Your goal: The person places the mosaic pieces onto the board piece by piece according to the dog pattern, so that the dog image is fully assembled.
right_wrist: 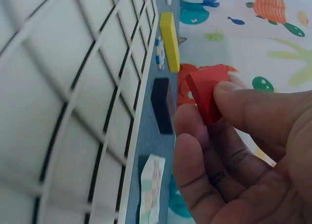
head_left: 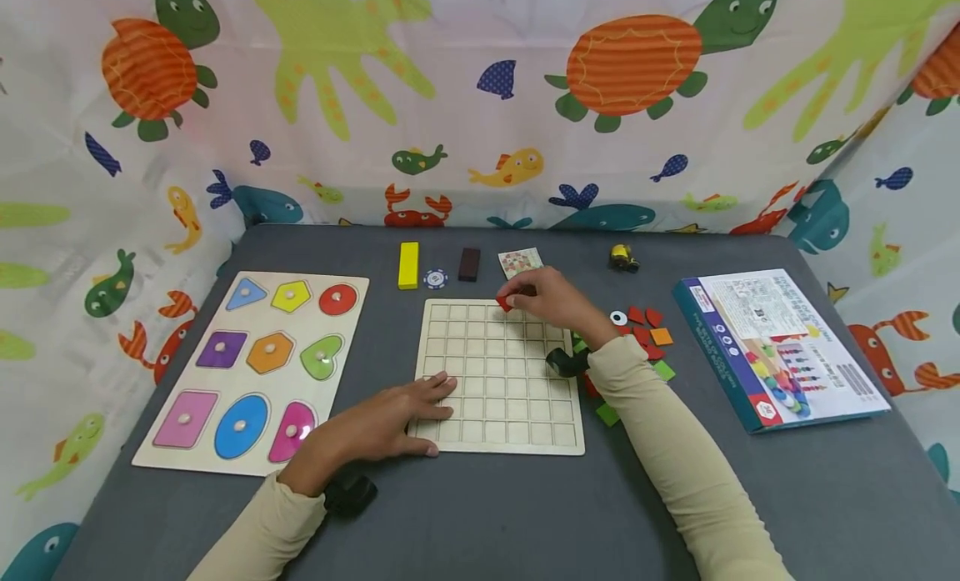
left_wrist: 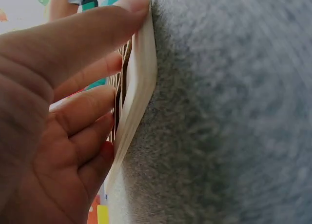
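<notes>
A pale wooden grid board (head_left: 517,389) lies flat at the middle of the table. My left hand (head_left: 386,418) rests on its lower left edge with fingers extended; in the left wrist view the thumb (left_wrist: 97,33) and fingertips touch the board's edge (left_wrist: 141,63). Over the far edge of the grid, my right hand (head_left: 551,299) pinches a small red square tile (right_wrist: 207,92) between thumb and fingers. The right wrist view shows the tile held up, apart from the board. Loose red, orange and green tiles (head_left: 662,337) lie right of the board, partly hidden by the right forearm.
A shape puzzle board (head_left: 300,389) lies left, a boxed set (head_left: 810,348) right. Along the back are a yellow block (head_left: 408,266), a poker chip (head_left: 435,279), a dark brown block (head_left: 468,264), a patterned card (head_left: 519,261) and a small yellow-black toy (head_left: 622,257).
</notes>
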{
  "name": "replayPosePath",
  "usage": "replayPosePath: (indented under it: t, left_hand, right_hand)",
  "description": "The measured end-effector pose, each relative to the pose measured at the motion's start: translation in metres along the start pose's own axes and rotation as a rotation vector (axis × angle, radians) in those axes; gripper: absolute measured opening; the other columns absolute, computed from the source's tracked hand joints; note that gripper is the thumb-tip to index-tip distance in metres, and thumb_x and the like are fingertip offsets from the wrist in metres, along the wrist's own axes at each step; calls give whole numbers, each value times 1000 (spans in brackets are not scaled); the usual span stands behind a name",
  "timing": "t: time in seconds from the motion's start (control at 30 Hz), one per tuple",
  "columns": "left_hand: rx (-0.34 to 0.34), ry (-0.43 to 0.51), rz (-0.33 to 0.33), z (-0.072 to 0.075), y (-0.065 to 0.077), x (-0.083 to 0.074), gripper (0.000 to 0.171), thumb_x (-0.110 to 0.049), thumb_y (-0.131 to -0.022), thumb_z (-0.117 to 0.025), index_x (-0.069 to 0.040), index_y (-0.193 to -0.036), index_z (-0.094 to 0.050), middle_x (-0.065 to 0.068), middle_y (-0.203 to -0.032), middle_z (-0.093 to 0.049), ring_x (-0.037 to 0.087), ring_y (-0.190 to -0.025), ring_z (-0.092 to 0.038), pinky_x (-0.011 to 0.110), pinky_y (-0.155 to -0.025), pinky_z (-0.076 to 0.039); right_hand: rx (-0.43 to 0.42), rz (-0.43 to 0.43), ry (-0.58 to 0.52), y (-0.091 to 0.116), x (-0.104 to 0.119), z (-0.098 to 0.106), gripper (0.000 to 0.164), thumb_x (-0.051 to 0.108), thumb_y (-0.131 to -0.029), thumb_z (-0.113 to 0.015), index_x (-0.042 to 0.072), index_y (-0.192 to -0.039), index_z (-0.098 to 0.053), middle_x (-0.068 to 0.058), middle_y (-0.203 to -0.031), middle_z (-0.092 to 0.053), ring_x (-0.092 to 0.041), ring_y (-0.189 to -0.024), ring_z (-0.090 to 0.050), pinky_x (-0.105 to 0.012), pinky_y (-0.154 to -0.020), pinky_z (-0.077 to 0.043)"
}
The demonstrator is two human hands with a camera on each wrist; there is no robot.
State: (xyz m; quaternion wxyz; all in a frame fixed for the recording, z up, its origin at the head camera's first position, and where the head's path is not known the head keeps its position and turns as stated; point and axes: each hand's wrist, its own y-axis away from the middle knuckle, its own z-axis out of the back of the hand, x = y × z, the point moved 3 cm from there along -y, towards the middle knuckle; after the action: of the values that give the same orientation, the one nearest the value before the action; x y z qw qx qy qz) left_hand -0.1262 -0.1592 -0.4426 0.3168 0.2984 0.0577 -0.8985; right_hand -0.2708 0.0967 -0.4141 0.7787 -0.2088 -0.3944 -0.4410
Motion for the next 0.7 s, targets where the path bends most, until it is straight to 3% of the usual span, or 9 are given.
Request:
replayPosePath:
  t: [0.17,0.4,0.57,0.7]
  left_hand:
    - [-3,0,8,-1,2,2,59,-35,-86,-74,-6,-135,-58,7,-154,-35,24,-145,-20,45,-110,-31]
    - [-53,41,-56,-2,1,10,58,-33,-85,-76,-5,-133,-59,8,-151,-39,27,-144,-25,48,-108,-32]
    - [-51,77,-36,-3,0,12,57,-34,-86,-75,-7,-134,-58,3,-151,-38,22,-144,-23,46,-110,-29]
    - [-48,27,-26,-5,1,8,56,-33,-86,-75,-8,-134,-59,3,-150,-40,21,-143,-26,46,-109,-32]
  right_hand:
    - [42,40,27,-15,8,-10,20,1,-96,-58,3,-109,-73,-8,-103,-70,-21,-86,-64,-33,-73,-50]
    - [84,34,44,-31,20,-28,22,0,-97,-55,2,-111,-72,-9,-106,-70,-20,-90,-64,-32,-74,-49]
    - [79,18,49,-42,23,-41,21,0,-97,-56,4,-107,-73,-8,-105,-69,-19,-90,-62,-31,-76,-49]
    - [94,8,94,-50,21,-52,22,0,-97,-55,5,-106,-74,-8,-109,-67,-21,-98,-59,-31,-80,-48]
